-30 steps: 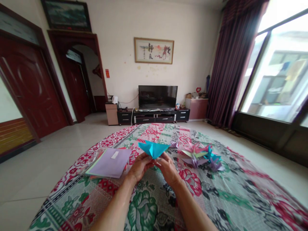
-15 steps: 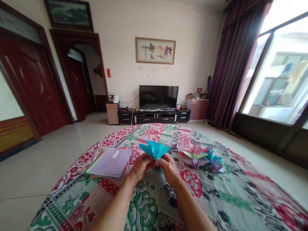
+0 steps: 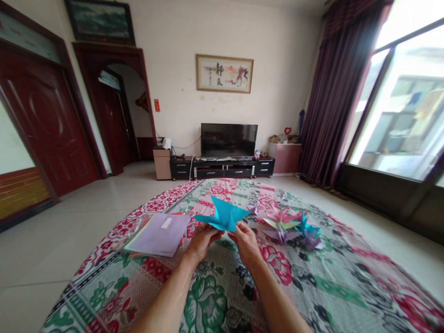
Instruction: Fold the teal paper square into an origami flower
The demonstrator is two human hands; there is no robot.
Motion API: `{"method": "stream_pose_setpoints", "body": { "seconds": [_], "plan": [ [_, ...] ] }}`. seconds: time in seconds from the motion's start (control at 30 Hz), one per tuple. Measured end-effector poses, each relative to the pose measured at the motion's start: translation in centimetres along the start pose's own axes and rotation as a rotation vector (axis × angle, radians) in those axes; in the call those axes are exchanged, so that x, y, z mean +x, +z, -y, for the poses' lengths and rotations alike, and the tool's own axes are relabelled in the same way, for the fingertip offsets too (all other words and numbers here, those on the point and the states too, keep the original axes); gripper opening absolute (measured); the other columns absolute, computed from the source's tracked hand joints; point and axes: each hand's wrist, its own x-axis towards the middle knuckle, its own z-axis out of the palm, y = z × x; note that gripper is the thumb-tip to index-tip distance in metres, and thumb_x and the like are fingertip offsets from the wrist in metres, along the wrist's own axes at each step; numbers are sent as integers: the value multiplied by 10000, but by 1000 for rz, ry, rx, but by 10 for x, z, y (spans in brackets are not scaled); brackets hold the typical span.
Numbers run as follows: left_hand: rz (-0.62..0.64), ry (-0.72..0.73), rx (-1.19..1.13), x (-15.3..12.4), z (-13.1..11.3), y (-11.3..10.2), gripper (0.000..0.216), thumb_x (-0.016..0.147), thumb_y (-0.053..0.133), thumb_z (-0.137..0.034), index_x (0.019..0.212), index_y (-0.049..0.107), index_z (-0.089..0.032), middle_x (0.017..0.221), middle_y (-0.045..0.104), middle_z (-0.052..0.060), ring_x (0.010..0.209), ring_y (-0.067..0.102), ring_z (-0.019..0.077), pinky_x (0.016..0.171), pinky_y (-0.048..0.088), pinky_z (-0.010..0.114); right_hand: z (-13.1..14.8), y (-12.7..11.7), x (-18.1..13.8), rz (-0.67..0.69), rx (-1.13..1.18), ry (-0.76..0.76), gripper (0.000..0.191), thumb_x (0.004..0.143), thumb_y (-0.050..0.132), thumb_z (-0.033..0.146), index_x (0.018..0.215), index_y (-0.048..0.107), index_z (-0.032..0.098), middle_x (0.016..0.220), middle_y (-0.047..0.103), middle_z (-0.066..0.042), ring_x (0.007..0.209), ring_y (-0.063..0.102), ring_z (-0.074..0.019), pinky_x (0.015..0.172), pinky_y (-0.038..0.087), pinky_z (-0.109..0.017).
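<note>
A blue folded origami paper [image 3: 224,215] is held up over the table's middle, its pointed flaps spread out. My left hand [image 3: 204,238] pinches its lower left side, with some fingertips hidden beneath the paper. At its lower right corner, my right hand [image 3: 244,236] grips it between thumb and fingers. Right of my hands lies a cluster of finished paper cranes, among them a pink one [image 3: 282,215], a blue one [image 3: 307,225] and a purple one [image 3: 282,235].
Left of my hands, a stack of purple paper [image 3: 156,236] rests in a clear wrapper, a small white label on top. One small purple crane [image 3: 252,209] sits behind the blue paper. A flowered cloth [image 3: 208,300] covers the round table. Beyond stands a television [image 3: 229,140].
The blue paper has opened wider and tilted, its left flap now reaching lower and further left. My hands have moved slightly apart at its lower edge.
</note>
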Motion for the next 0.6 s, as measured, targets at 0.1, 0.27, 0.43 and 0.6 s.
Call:
{"method": "stream_pose_setpoints", "body": {
  "seconds": [0.1,0.27,0.43,0.6],
  "plan": [
    [-35,10,-12,0,0,1,221,535,805,-278,680,687,-159,628,679,7,596,624,131,587,469,222,-3,2,1,-16,59,61,290,574,780,400,623,606,172,626,612,35,610,534,-81,638,414,-200],
    [-108,43,-5,2,0,1,256,548,792,-328,664,665,-138,621,669,14,559,607,117,563,466,220,-6,4,2,-45,242,218,348,497,830,378,624,581,172,618,634,12,605,594,-115,599,456,-229],
    [-183,55,-36,5,1,-2,276,523,800,-334,608,629,-134,595,657,11,545,605,113,540,464,215,-5,4,1,4,290,270,313,573,804,352,754,615,179,757,668,-2,677,639,-140,613,490,-258],
    [-185,49,-54,5,1,-2,290,524,799,-338,585,601,-135,569,644,5,521,599,107,514,466,205,-2,8,-4,90,291,302,279,640,764,357,807,616,190,835,681,-21,745,642,-155,628,489,-268]
  ]
}}
